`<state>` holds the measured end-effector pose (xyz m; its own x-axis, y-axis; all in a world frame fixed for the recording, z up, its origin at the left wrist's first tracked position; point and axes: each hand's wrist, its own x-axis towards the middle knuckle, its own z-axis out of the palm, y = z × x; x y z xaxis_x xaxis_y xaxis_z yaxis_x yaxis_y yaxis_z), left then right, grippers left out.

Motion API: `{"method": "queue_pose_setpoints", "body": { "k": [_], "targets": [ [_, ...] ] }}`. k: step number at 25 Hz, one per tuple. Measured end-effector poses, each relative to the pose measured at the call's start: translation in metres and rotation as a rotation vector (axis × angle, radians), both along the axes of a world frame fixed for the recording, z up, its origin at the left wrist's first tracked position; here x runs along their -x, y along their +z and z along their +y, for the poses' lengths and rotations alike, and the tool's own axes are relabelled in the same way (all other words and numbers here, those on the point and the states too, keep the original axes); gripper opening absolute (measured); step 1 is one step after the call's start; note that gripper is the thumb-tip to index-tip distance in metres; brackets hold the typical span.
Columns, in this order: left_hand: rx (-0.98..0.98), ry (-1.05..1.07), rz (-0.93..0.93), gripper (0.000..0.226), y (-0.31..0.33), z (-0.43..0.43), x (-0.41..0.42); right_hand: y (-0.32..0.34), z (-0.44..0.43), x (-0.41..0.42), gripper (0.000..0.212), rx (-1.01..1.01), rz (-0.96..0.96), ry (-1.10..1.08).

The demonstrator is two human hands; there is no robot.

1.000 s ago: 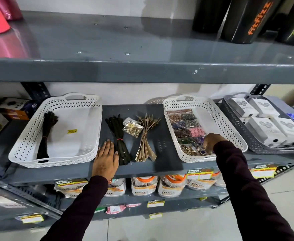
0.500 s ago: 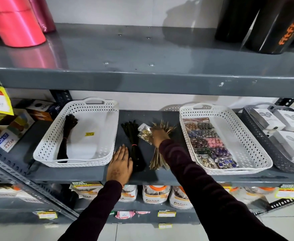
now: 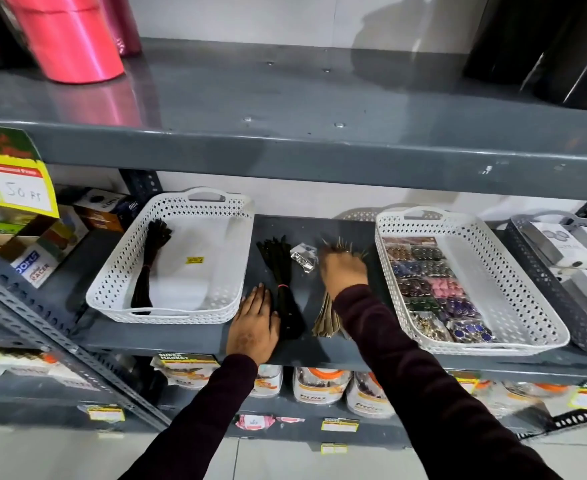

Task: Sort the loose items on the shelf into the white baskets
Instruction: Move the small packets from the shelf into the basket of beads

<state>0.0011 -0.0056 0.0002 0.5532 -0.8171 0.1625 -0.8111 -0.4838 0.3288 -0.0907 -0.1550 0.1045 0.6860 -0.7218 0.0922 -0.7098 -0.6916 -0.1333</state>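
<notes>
The grey shelf [image 3: 320,351] carries two white baskets, at nine o'clock [image 3: 136,308] and three o'clock [image 3: 527,346]; between them lie a black bundle [image 3: 283,289], a clear packet [image 3: 304,258] and a tan bundle [image 3: 325,318].

Black bundle [image 3: 282,285], clear packet [image 3: 304,257], tan bundle [image 3: 327,315] lie between white baskets [image 3: 195,209].

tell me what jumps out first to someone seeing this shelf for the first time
Most likely the two white baskets on the grey shelf: the left basket holds only one dark bundle, while the right basket carries rows of colourful bead packets. Between them the left hand lies flat beside a loose black bundle, and the right hand reaches over a tan bundle near a small clear packet.
</notes>
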Motion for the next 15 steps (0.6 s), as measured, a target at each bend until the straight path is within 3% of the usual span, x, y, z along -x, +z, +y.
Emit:
{"method": "queue_pose_setpoints", "body": {
  "k": [4, 6, 11, 13, 15],
  "targets": [
    [0.016, -0.002, -0.005, 0.054, -0.001, 0.0, 0.001, 0.022, -0.012, 0.082, 0.031, 0.201, -0.251, -0.109],
    [0.023, 0.003, -0.006, 0.058, -0.002, -0.001, 0.002, 0.021, -0.029, 0.12, 0.035, 0.218, -0.264, -0.154],
    [0.018, -0.011, 0.002, 0.075, -0.003, 0.0, 0.002, -0.014, -0.068, 0.151, 0.058, -0.007, 0.196, -0.039],
    [0.003, -0.006, 0.005, 0.071, -0.003, 0.0, 0.002, -0.03, -0.073, 0.152, 0.062, -0.137, 0.392, 0.047],
    [-0.01, 0.0, 0.013, 0.063, -0.001, -0.001, 0.002, -0.033, -0.079, 0.155, 0.056, -0.18, 0.427, 0.023]
  ]
}}
